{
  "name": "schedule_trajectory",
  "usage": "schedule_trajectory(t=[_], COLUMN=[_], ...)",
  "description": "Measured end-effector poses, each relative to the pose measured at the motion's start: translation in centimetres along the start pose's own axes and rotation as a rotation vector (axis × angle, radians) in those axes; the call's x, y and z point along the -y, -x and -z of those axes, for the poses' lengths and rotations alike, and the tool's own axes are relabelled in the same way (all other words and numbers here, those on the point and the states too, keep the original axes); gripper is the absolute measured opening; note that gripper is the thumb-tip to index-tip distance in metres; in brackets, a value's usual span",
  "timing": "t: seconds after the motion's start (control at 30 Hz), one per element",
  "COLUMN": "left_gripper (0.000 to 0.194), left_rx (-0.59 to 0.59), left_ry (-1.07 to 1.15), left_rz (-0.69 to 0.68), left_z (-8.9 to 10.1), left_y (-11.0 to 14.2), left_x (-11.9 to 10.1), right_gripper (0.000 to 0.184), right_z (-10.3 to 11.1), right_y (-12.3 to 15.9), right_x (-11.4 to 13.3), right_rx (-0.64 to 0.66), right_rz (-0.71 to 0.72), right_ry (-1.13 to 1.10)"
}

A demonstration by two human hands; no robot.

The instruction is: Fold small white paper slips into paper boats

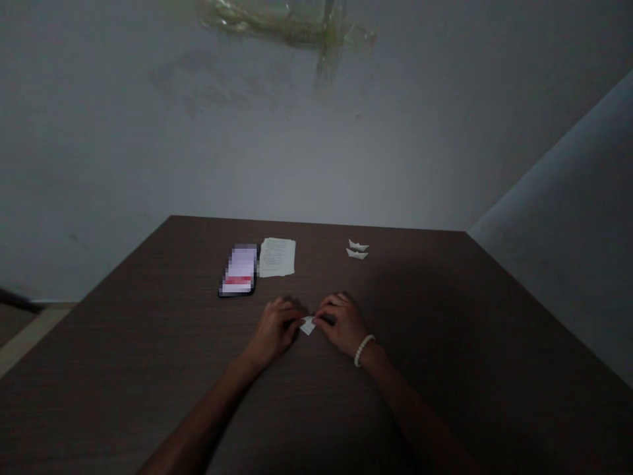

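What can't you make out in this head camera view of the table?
Head view only:
- small white folded paper: partly hidden by the left hand and right hand
- black smartphone: screen pixelated, unreadable
- white printed sheet: text too small to read
- two white paper boats: too small for fold details

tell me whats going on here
A person at a dark wood-grain table is working with both hands: the left hand and the right hand, which has a beaded bracelet at the wrist, meet at a small folded piece of white paper. Farther along the table, two small paper boats lie together, and a printed sheet of paper lies beside a smartphone.
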State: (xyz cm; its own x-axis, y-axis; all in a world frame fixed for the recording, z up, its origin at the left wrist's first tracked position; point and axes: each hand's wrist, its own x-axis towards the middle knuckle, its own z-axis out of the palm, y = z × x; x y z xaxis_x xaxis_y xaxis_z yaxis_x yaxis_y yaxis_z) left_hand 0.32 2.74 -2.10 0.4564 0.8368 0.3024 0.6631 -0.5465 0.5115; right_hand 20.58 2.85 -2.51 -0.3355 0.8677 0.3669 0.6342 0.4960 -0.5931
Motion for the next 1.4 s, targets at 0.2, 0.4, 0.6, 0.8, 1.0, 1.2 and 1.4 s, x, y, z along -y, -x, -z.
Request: schedule_trajectory(t=[0.2, 0.4, 0.6, 0.8, 1.0, 1.2, 1.4], left_gripper=[0.022, 0.029, 0.028, 0.019, 0.022, 0.022, 0.024], left_rx=[0.019, 0.061, 0.081, 0.070, 0.000, -0.039, -0.021], left_ry=[0.024, -0.082, -0.167, -0.157, -0.168, -0.231, -0.269], left_rz=[-0.158, -0.200, -0.182, -0.173, -0.270, -0.343, -0.327], left_z=[0.3, 0.6, 0.6, 0.7, 0.0, 0.2, 0.7], left_y=[0.2, 0.6, 0.6, 0.5, 0.5, 0.6, 0.5], left_x=[0.7, 0.6, 0.5, 0.3, 0.1, -0.5, -1.1], right_gripper=[0.003, 0.004, 0.005, 0.008, 0.008, 0.008, 0.009], right_z=[0.2, 0.3, 0.4, 0.5, 0.6, 0.7, 0.6], right_y=[0.1, 0.2, 0.3, 0.3, 0.2, 0.2, 0.3], right_x=[-0.2, -0.6, -0.6, -0.3, 0.1, 0.3, 0.1], right_rx=[0.020, 0.054, 0.045, 0.057, 0.073, 0.056, 0.042], right_rz=[0.041, 0.089, 0.077, 0.089, 0.113, 0.100, 0.099], right_ry=[0.008, 0.024, 0.054, 0.069, 0.095, 0.081, 0.076])
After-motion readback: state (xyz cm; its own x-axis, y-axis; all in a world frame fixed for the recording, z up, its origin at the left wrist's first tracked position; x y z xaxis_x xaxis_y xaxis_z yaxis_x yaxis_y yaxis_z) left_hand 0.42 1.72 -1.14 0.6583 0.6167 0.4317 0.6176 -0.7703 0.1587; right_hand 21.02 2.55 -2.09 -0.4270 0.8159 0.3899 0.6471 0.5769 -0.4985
